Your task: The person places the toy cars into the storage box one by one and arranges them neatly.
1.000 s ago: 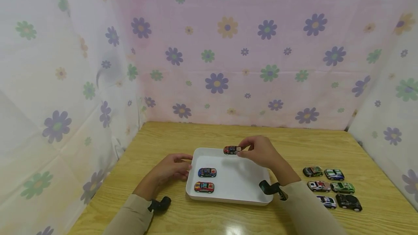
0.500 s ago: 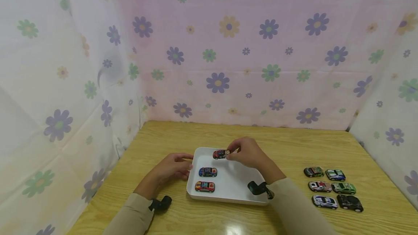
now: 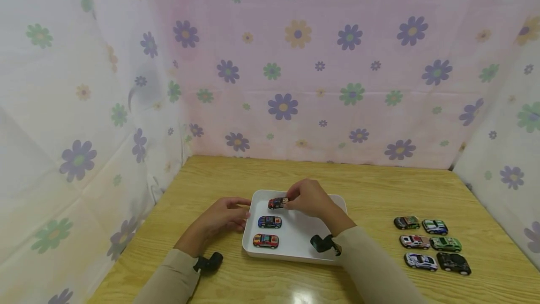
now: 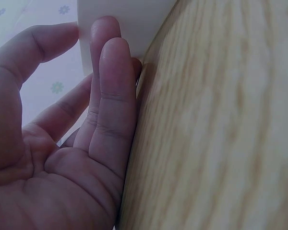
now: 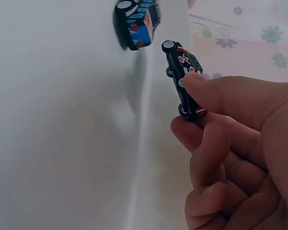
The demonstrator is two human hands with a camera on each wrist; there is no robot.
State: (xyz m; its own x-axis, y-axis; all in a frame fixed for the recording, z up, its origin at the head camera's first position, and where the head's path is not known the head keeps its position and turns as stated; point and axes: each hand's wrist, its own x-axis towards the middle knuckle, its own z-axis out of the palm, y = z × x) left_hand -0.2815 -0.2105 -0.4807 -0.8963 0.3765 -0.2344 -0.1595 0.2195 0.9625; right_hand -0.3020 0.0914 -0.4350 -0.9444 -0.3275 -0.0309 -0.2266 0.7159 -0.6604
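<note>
My right hand (image 3: 311, 200) pinches a black-and-red toy car (image 3: 276, 203) by its rear end, between thumb and fingers. In the right wrist view the car (image 5: 176, 72) is tilted, its wheels facing the tray. It is over the back left part of a white tray (image 3: 301, 236). Inside that tray, a blue toy car (image 3: 270, 222) and a red-and-yellow toy car (image 3: 266, 241) stand one in front of the other along the left side. My left hand (image 3: 221, 215) touches the tray's left wall with loosely extended fingers; its palm holds nothing.
Several toy cars stand in pairs on the wooden table (image 3: 371, 182) to the right, among them a green one (image 3: 446, 244) and a black one (image 3: 453, 263). Flowered cloth (image 3: 316, 116) hangs behind the table and at both sides.
My right hand has carried the black-and-red toy car leftward and lower, to behind the blue car. My left hand keeps its place at the tray's left wall.
</note>
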